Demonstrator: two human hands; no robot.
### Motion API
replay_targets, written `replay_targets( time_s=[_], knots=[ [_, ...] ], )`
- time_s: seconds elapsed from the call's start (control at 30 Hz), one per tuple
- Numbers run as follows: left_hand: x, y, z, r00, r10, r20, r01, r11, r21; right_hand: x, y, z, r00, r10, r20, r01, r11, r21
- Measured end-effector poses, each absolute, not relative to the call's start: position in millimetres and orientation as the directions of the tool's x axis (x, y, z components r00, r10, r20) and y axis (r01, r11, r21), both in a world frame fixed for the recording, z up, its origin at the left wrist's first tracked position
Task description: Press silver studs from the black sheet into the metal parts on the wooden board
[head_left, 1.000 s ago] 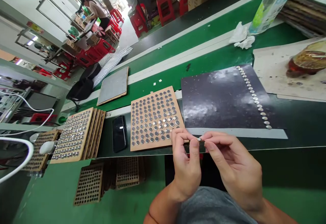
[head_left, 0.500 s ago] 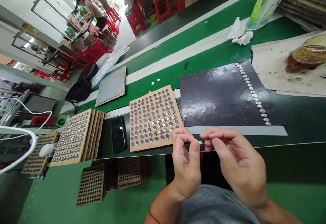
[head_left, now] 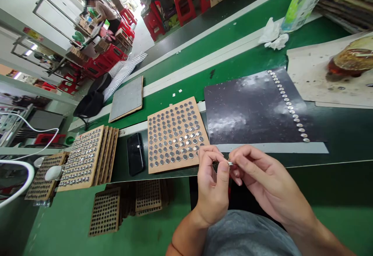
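Between thumb and forefinger my left hand [head_left: 214, 188] pinches a small silvery metal piece [head_left: 230, 163]. The closed fingertips of my right hand [head_left: 262, 178] meet the same piece from the other side. Both hands are just above the bench's front edge. Left of them lies a brown board [head_left: 163, 139] with rows of dark round discs in metal rims; small shiny pieces sit on several discs near its right side. Behind my hands, a dark sheet [head_left: 239, 108] carries a slanting row of small silvery pieces [head_left: 288, 103] along its right side.
A black phone [head_left: 135, 154] lies left of the board. Farther left stand stacked disc boards [head_left: 81, 157]. A grey-topped panel [head_left: 126, 98] is behind the phone. To the right are a plastic bottle [head_left: 303, 3], crumpled tissue [head_left: 269, 32] and a brown-stained dish [head_left: 352, 60]. Another person [head_left: 106, 11] sits far left.
My right hand has moved left, and its thumb and forefinger have closed onto the small metal piece. My left hand has stayed nearly still, holding it.
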State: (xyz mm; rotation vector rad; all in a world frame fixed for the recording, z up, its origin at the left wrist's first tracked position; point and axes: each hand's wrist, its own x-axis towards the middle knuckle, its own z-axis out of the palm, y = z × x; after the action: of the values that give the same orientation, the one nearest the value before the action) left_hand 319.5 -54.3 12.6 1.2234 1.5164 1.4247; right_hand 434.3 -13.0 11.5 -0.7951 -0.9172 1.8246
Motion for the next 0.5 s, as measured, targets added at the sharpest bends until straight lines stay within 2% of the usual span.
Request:
replay_targets(
  time_s=[0.07, 0.17, 0.27, 0.37, 0.5],
  knots=[
    [320, -54, 13, -0.318, 0.942, 0.103, 0.179, -0.047, 0.983, 436, -14, 9, -0.315, 0.945, -0.084, -0.403, -0.213, -0.890],
    [323, -55, 12, -0.343, 0.932, 0.120, 0.246, -0.034, 0.969, 433, -19, 7, -0.138, 0.978, 0.159, -0.168, 0.135, -0.977],
    [325, -56, 11, -0.372, 0.917, 0.144, 0.291, -0.032, 0.956, 428, -25, 7, -0.054, 0.897, 0.438, 0.139, 0.441, -0.887],
    [327, -57, 11, -0.426, 0.889, 0.167, 0.321, -0.024, 0.947, 423, -28, 6, -0.017, 0.835, 0.550, 0.253, 0.536, -0.806],
    [329, -54, 14, -0.478, 0.863, 0.164, 0.296, -0.018, 0.955, 421, -29, 3, -0.006, 0.845, 0.534, 0.267, 0.516, -0.814]
  ],
)
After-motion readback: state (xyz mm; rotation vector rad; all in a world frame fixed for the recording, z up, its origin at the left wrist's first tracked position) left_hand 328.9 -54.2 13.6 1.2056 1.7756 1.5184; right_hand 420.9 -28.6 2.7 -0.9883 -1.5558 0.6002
